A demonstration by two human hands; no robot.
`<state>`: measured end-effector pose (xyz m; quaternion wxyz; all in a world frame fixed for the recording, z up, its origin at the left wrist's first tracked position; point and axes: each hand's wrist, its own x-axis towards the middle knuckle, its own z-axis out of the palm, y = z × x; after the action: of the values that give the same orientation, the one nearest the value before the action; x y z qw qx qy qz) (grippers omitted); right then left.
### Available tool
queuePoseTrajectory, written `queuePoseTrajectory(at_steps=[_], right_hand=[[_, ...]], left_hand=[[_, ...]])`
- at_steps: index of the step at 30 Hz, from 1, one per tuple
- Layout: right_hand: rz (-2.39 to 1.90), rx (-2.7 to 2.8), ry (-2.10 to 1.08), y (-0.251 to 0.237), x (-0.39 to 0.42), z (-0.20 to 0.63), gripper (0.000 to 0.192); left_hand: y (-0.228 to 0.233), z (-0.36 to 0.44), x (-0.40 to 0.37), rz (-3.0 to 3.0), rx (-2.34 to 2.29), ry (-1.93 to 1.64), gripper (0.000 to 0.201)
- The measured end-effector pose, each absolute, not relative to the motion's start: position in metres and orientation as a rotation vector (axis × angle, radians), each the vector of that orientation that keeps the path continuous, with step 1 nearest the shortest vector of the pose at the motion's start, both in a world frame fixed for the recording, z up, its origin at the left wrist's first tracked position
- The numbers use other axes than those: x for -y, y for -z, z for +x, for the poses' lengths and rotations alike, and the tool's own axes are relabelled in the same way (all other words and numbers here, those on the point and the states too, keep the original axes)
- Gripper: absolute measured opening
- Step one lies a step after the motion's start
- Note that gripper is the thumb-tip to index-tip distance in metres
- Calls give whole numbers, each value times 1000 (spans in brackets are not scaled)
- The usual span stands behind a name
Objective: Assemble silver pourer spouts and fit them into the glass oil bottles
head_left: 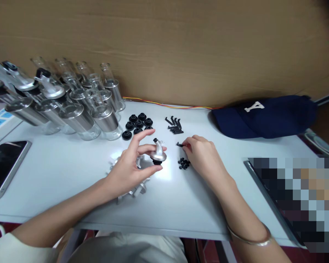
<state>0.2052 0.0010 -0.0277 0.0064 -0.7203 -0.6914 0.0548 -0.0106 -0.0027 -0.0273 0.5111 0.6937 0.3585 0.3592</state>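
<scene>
Silver metal shows between the fingers of the left hand: a small pourer spout with a round flange and a black tip, held upright just above the white table. The thumb and the middle fingers pinch it from the side, while the index finger arches up over it, loose and apart from it. Under the palm and wrist lie several more silver spouts, flat on the table.

The right hand rests knuckles-up on the table, its fingers curled narrow. At its fingertips a thin black pin sticks out to the left, pinched between thumb and forefinger. Just beside this hand, touching the table, sits a small heap of black bits. A bangle circles the right wrist.

Farther back lie a cluster of black rubber stoppers and a pile of black pins. Glass bottles with steel bands stand and lean at the left rear. A phone lies at the left edge, a dark blue cap at the right rear.
</scene>
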Motion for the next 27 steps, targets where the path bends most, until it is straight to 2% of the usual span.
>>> queuePoseTrajectory(at_steps=[7, 12, 17, 21, 27], right_hand=[[-2390, 2128, -120, 31, 1, 201, 19], [-2313, 2055, -88, 33, 1, 202, 15], [-1847, 1861, -23, 30, 4, 200, 9], [-1449, 1766, 155, 24, 10, 192, 13], [-1208, 1757, 158, 20, 17, 183, 17]], left_hand=[[27, -9, 6, 1638, -863, -752, 78], [26, -8, 6, 1608, -838, -753, 81], [27, -9, 6, 1649, -833, -731, 83], [27, -10, 6, 1666, -839, -714, 88], [26, -10, 4, 1691, -822, -715, 89]])
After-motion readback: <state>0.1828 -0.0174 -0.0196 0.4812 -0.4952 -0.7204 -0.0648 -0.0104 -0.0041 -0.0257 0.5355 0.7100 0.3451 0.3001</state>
